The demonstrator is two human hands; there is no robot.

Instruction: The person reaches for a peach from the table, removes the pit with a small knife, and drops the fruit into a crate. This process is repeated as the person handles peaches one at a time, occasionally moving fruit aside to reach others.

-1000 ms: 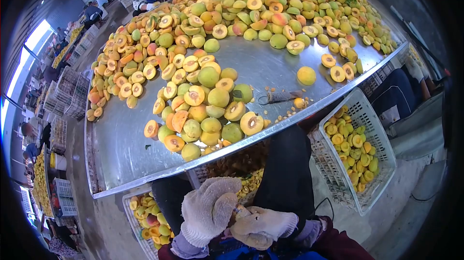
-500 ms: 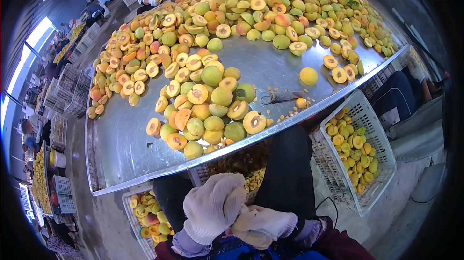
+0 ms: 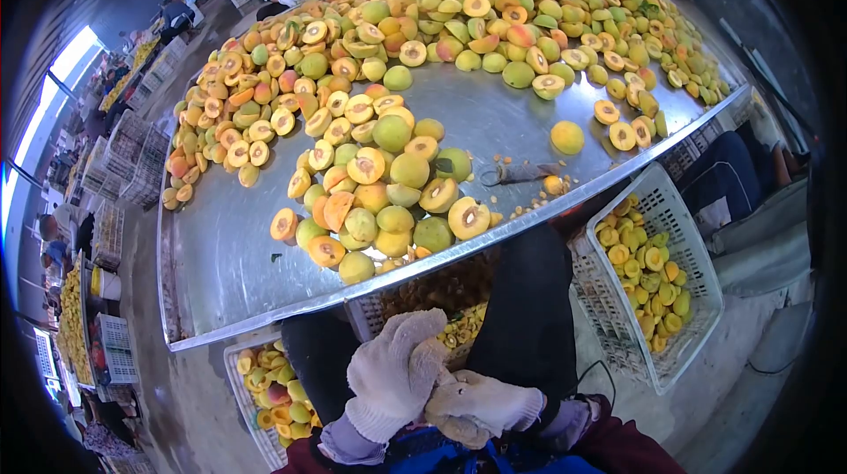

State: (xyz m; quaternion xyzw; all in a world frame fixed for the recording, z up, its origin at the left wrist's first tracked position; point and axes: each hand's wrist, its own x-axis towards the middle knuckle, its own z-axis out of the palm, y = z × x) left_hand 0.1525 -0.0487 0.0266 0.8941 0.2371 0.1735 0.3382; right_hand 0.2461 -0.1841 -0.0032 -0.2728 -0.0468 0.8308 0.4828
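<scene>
Both my hands wear whitish knitted work gloves and press against each other over my lap, below the table edge. My left hand [image 3: 391,377] is upright and partly closed, its fingers bent toward the right. My right hand [image 3: 485,403] is closed against the left palm, and the hands overlap so that most fingertips are hidden. Nothing else shows in either glove. Ahead on the metal table [image 3: 229,284] lies a near pile of halved and whole yellow-green stone fruit, like apricots or peaches [image 3: 366,165]. A pitting tool with a wire loop and wrapped handle [image 3: 525,173] rests nearby.
A larger heap of fruit [image 3: 441,11] covers the table's far side. Crates of pitted halves stand at right [image 3: 706,298] and left [image 3: 231,368]. Loose pits [image 3: 529,209] lie near the front edge. A person's gloved hand [image 3: 289,0] is across the table.
My hands stay together; the left glove's fingers have shifted slightly and bent a little differently. The view has moved slightly. Across the table, the person's hands and body have moved.
</scene>
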